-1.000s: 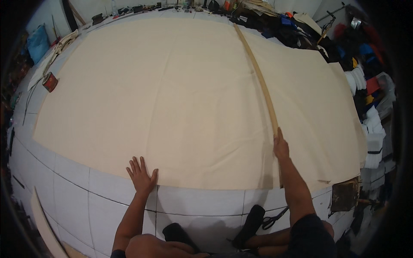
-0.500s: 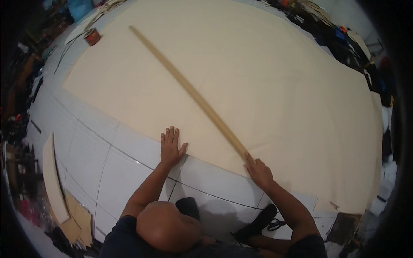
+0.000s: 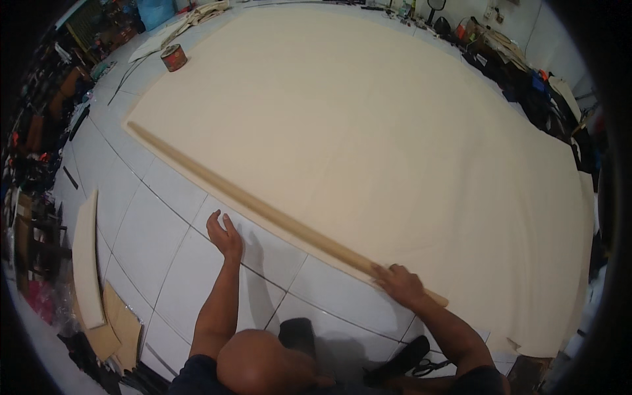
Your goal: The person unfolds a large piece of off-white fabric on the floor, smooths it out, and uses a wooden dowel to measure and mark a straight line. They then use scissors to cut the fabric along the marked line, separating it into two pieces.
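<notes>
A large cream sheet of fabric (image 3: pixel 395 145) is spread over the tiled floor. Along its near left edge lies a long tan wooden strip (image 3: pixel 263 209), almost parallel to that edge. My right hand (image 3: pixel 399 284) grips the strip close to its near end, which sticks out past my wrist. Over the white tiles, just off the fabric's edge, my left hand (image 3: pixel 225 235) is raised with fingers apart, loosely bent, and nothing in it. Its shadow falls on the tiles beside it.
A red tin can (image 3: pixel 174 58) stands on the fabric's far left corner. Scissors (image 3: pixel 431 367) lie near my foot. Curved cream and tan offcuts (image 3: pixel 90 263) rest on the left. Dark cloths (image 3: pixel 526 99) and clutter line the far right wall.
The wooden strip has swung from lying diagonally across the fabric to lying along its near left edge, my right hand still on it. My left hand has lifted off the fabric and moved left.
</notes>
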Tool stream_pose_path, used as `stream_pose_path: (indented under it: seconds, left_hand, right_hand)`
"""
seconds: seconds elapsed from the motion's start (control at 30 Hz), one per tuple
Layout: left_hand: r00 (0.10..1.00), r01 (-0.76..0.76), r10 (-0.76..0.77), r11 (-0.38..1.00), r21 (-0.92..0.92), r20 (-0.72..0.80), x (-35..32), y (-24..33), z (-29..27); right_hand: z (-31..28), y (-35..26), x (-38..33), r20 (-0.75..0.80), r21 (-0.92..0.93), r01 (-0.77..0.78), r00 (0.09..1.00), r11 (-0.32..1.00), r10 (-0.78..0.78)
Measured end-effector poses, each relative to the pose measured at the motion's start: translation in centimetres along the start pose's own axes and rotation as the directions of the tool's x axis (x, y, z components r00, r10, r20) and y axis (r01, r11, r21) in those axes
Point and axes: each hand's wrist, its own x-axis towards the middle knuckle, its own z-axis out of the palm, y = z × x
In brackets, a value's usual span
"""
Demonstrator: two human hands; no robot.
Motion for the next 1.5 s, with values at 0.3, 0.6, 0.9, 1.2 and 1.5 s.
stream_pose_path:
  seconds: [0.3,0.6,0.9,1.2,1.5]
  left_hand:
    - [0.863,-0.276,0.230,0.961,0.038,0.449,6.1,10.9,14.3]
    - [0.821,-0.216,-0.009,0.921,0.325,0.571,6.3,15.8,24.5]
    - [0.777,-0.195,-0.056,0.926,0.324,0.627,7.8,17.3,23.9]
    - [0.739,-0.250,-0.078,0.891,0.379,0.669,8.3,18.8,24.6]
    - [0.687,-0.314,-0.142,0.827,0.467,0.713,7.9,18.2,25.4]
  right_hand:
    - [-4.9,13.2,9.9,-0.210,-0.135,-0.217,0.960,0.967,0.186]
    - [-6.1,11.4,22.9,-0.443,-0.017,-0.328,0.849,0.945,0.287]
    - [-5.6,12.1,33.8,-0.343,-0.167,-0.480,0.847,0.861,0.406]
    - [-12.5,32.7,37.7,-0.409,-0.129,-0.666,0.711,0.735,0.572]
    - [-18.5,49.9,45.5,-0.384,-0.129,-0.668,0.715,0.733,0.584]
